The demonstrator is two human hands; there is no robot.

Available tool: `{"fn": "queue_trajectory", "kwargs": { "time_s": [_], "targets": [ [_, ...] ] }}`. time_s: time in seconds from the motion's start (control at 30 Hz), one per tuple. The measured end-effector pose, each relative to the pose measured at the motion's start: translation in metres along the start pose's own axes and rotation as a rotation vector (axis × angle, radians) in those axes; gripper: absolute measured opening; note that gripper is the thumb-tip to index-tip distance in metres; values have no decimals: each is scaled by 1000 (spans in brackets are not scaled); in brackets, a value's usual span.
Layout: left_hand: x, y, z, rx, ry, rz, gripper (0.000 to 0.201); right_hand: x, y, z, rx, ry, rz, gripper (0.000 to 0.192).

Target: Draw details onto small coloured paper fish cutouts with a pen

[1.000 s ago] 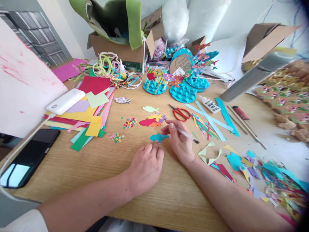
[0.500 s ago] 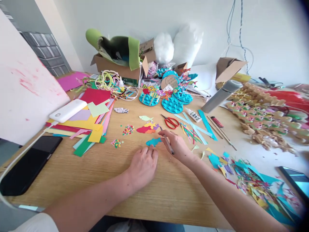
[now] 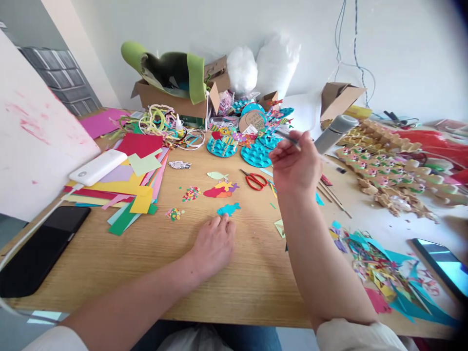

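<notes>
A blue paper fish [image 3: 228,209] lies flat on the wooden table, and the fingertips of my left hand [image 3: 215,241] rest at its lower edge. That hand lies palm down, its fingers extended. My right hand [image 3: 297,158] is raised above the table with the palm turned partly up, its fingers closed round a pen [image 3: 292,140]. Beyond the blue fish is a small overlapping group of red, yellow, orange and purple paper fish [image 3: 215,191]. A pale green paper fish [image 3: 217,175] lies just behind them. Red-handled scissors [image 3: 255,181] sit to their right.
Coloured paper sheets [image 3: 141,146], a white power bank [image 3: 98,167] and a black phone [image 3: 44,248] are at left. Paper scraps [image 3: 380,268] and another phone [image 3: 442,263] lie at right. A grey bottle [image 3: 336,132] stands behind my right hand; blue decorated discs [image 3: 256,152] are farther back.
My right hand has lifted away from the blue fish, up and to the right, still with the pen. My left hand stays by the fish. The view has shifted slightly.
</notes>
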State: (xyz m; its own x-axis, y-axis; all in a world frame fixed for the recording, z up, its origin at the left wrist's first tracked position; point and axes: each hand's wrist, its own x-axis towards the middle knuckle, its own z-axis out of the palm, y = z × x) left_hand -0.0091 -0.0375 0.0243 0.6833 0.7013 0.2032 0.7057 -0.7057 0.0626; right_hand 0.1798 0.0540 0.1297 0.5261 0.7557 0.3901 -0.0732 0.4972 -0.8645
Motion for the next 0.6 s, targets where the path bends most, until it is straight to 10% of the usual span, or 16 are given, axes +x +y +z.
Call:
{"fn": "queue_trajectory", "kwargs": {
  "time_s": [0.3,0.6],
  "targets": [
    [1,-2,-4,-44,63,54,18,-11,-111,-12,876,-127,129,70],
    [14,13,-33,-526,42,140,60,-31,-124,-19,1935,-42,544,38]
  ]
}}
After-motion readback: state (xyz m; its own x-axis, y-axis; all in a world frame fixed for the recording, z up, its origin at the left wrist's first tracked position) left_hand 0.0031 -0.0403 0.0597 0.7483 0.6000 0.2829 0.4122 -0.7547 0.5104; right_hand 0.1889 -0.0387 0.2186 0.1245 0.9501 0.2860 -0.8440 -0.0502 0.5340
